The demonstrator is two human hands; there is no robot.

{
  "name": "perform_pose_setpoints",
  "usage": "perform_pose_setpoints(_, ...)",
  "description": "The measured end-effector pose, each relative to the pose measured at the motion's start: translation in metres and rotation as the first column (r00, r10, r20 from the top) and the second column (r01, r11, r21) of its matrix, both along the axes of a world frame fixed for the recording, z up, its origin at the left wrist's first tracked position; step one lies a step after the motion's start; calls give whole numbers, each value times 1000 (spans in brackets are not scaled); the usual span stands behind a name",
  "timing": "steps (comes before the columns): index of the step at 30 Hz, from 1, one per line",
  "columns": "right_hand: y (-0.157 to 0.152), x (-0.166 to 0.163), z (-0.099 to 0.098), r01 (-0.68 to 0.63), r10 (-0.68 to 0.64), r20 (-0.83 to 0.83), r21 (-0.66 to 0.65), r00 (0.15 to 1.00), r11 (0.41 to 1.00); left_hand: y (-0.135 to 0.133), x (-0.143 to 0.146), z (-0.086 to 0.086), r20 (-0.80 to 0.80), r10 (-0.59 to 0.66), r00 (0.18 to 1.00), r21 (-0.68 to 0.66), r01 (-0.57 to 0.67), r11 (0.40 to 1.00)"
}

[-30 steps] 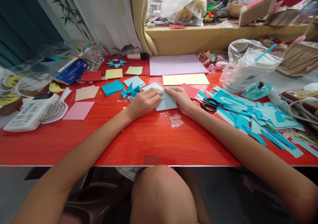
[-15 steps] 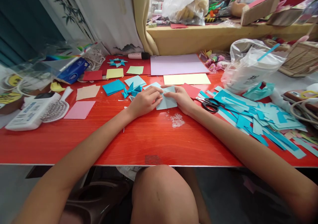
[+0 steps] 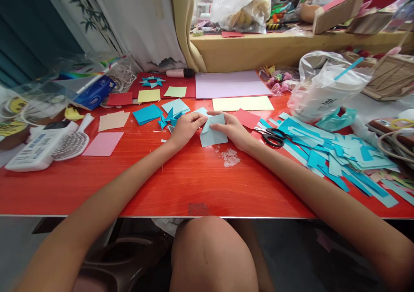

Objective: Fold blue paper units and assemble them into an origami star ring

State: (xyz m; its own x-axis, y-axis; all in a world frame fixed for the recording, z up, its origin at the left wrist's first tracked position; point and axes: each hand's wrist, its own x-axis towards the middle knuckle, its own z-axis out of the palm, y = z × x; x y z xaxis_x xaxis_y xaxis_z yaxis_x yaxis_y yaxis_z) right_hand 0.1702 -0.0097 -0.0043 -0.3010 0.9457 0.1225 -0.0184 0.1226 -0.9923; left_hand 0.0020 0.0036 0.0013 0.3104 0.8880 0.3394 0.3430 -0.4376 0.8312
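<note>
A creased light blue paper square (image 3: 213, 136) is held just above the red table, between my two hands. My right hand (image 3: 234, 130) grips its right side, the thumb lying over the front and the fingers behind. At the paper's upper left edge, my left hand (image 3: 187, 129) pinches with thumb and forefinger. Just left of that hand lie folded blue paper pieces (image 3: 170, 118), beside a stack of darker blue squares (image 3: 148, 114) and some pale blue squares (image 3: 176, 106). Black-handled scissors (image 3: 273, 137) rest to the right of my right hand.
Blue paper strips (image 3: 339, 149) are heaped at the right. Behind them stands a cup in a plastic bag (image 3: 325, 89). A lilac sheet (image 3: 233, 84) and a star-shaped paper ring (image 3: 152, 82) lie at the back. A hairbrush (image 3: 73, 143) and pink square (image 3: 102, 144) are at left.
The light blue paper has tilted and shifted slightly left and down, showing more of its surface. My left fingers have moved off its front to the upper left edge.
</note>
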Motion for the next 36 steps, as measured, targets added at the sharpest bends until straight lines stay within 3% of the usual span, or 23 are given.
perform_pose_setpoints(6,0,1,-1,-16,11,81,64,997,998,2,0,-2,89,-13,996,-108,22,994)
perform_pose_setpoints(24,2,4,-6,-58,35,159,143,987,988,0,-1,1,64,17,998,-114,-10,993)
perform_pose_setpoints(36,0,1,-2,-57,43,179,72,983,996,-1,2,0,77,66,995,-136,-55,989)
